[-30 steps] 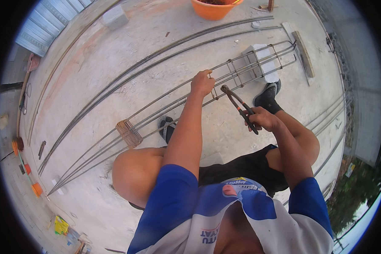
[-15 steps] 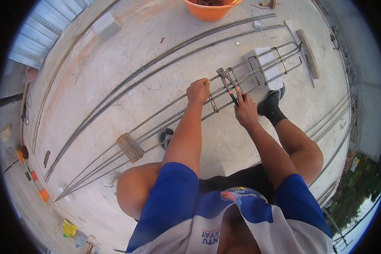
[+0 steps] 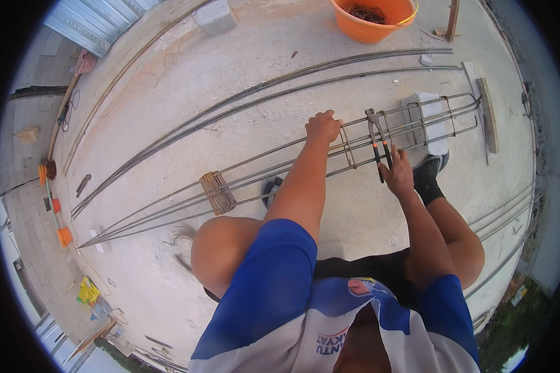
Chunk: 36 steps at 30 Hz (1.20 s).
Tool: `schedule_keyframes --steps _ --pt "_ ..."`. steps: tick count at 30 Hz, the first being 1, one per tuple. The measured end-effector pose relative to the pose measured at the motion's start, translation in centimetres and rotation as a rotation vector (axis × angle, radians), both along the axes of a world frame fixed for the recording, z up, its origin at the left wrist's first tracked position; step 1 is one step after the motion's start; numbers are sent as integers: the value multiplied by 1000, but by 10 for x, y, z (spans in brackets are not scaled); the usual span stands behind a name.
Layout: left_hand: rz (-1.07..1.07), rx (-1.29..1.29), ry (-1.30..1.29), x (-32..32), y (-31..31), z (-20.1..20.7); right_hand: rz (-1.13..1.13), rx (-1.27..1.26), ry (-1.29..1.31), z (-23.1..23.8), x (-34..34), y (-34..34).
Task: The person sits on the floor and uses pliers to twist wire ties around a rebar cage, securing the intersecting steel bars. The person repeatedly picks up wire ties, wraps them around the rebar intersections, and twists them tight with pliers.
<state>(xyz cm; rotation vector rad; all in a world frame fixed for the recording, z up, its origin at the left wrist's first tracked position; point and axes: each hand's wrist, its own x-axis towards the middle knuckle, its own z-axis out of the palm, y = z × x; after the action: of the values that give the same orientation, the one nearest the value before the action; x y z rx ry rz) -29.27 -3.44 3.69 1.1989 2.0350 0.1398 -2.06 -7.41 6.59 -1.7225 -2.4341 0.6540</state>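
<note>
A long rebar cage [image 3: 261, 173] of thin steel bars lies slantwise across the floor before me, its right end raised on a white block [image 3: 438, 127]. My left hand [image 3: 323, 126] is closed on its far top bar, beside a square stirrup [image 3: 348, 149]. Farther right, my right hand [image 3: 398, 174] grips pincers [image 3: 377, 140] by their black and orange handles. The pincer jaws rest at the far bar, close to another stirrup; whether they bite wire I cannot tell. A bunch of stirrups [image 3: 218, 193] sits together on the bars to the left.
Loose long rebars [image 3: 230, 99] curve beyond the cage. An orange basin [image 3: 370, 28] with dark wire stands at the far side. A wooden plank [image 3: 488, 115] lies past the cage's right end; another pale block [image 3: 216, 17] sits far left. My feet are close beside the cage.
The whole view has swung, so the cage and basin appear farther right and lower. The pincers stand more upright against the bars. My left hand keeps its hold by the same stirrup.
</note>
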Motion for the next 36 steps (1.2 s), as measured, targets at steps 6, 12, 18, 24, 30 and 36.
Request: schedule_keyframes --steps 6,12,18,24,30,36 --pt "109 375 147 -202 41 168 57 -74 -135 51 53 46" --pt "461 718 217 -354 -169 230 94 -214 -145 70 62 34" --pt "1121 308 254 -318 -476 79 317 -409 -261 56 37 -35" --pt "1352 -219 366 -178 -636 -25 411 -539 -318 71 -5 -79" --pt "1239 -532 100 -130 -704 -95 413 -489 -347 71 -4 -77" --pt "854 -617 112 -135 -700 -134 484 -314 -316 98 9 -78"
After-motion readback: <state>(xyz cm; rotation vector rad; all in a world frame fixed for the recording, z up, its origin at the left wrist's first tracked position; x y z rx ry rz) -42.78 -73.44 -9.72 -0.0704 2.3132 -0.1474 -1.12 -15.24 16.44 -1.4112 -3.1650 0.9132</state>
